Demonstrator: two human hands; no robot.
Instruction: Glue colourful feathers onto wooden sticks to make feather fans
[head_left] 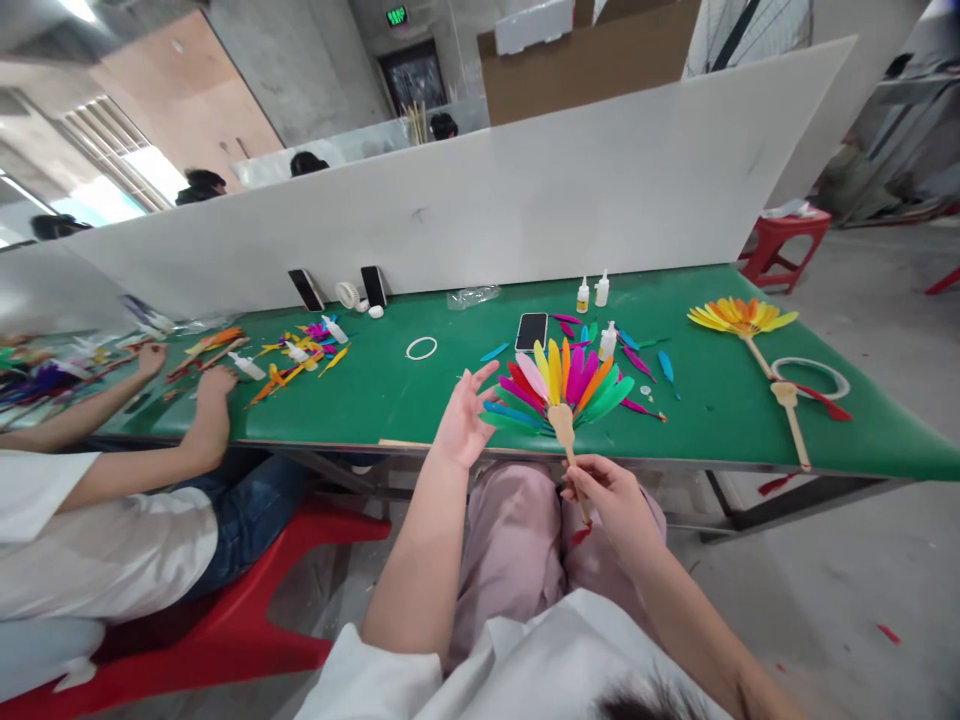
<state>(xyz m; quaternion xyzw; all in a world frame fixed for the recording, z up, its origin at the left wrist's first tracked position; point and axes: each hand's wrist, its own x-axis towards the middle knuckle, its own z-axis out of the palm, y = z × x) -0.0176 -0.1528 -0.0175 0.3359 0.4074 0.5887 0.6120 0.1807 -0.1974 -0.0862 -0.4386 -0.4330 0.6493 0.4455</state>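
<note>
Your right hand (611,500): fingers pinched on wooden handle (564,432) of feather fan (559,385). Fan held upright over near edge of green table (375,400), above your lap. Your left hand (463,422): fingers spread, tips at fan's left feathers, can't tell if touching. Phone (531,330) and glue bottle (607,340) on table just behind fan. Yellow fan (742,318) lies well to the right. Co-worker's hand (216,383) rests on table far left.

On the table (390,390), phone (532,330) lies behind fan (559,385).
</note>
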